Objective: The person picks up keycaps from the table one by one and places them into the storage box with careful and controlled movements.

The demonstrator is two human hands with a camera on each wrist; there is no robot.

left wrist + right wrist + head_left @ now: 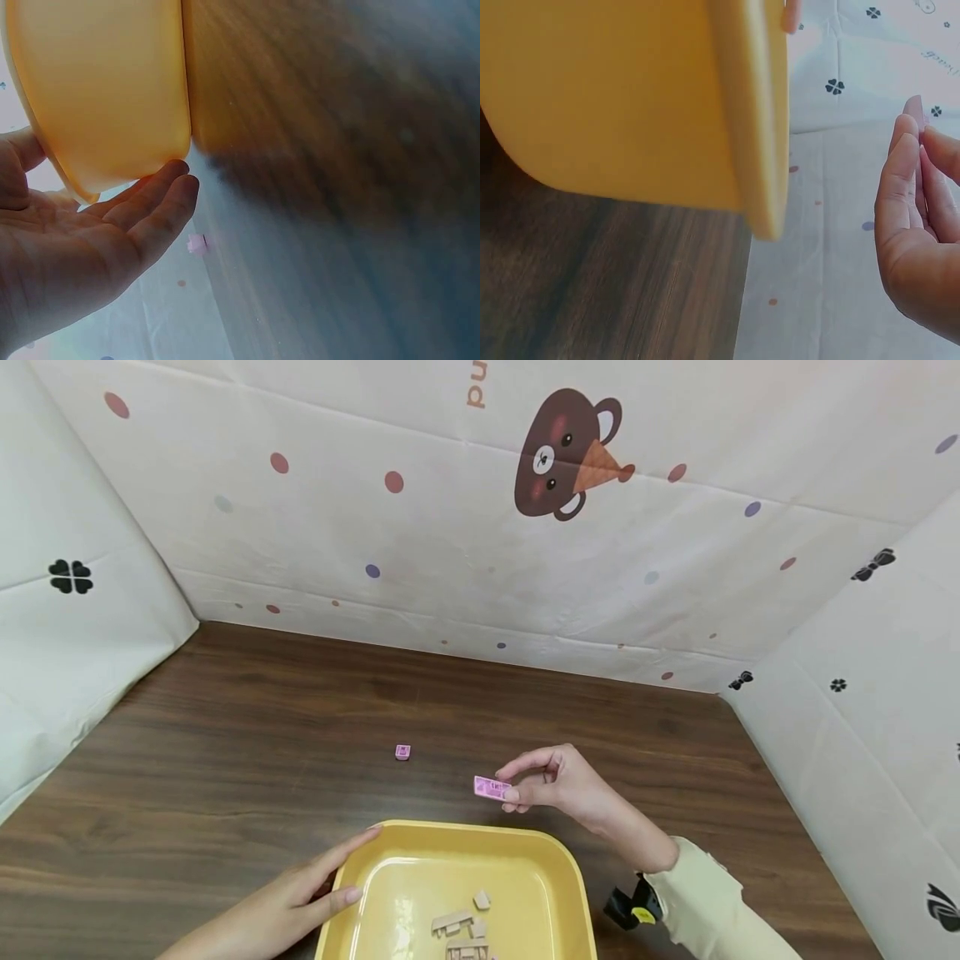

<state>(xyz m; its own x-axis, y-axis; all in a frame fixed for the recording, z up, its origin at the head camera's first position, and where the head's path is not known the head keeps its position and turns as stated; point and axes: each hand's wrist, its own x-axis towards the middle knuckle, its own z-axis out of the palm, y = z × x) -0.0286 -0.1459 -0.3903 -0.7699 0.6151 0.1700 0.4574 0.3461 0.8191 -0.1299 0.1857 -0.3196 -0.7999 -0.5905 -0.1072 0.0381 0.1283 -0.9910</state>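
My right hand (558, 785) pinches a flat pink rectangular block (491, 788) between thumb and fingers, above the table beyond the tub's far edge. In the right wrist view only a thin edge of the pink block (914, 109) shows past the fingertips. At the left far corner of a yellow plastic tub (480, 828), my left hand (296, 893) holds the wall, thumb inside the rim and fingers along the outside. Several beige blocks (452, 922) lie in the tub, whose near side is cut off. A small square pink block (402, 752) sits on the table.
The dark wooden table (300, 718) is bounded by a printed white cloth (420, 543) at the back and both sides. A black strap with a yellow mark (637, 906) is at the right wrist, beside the tub.
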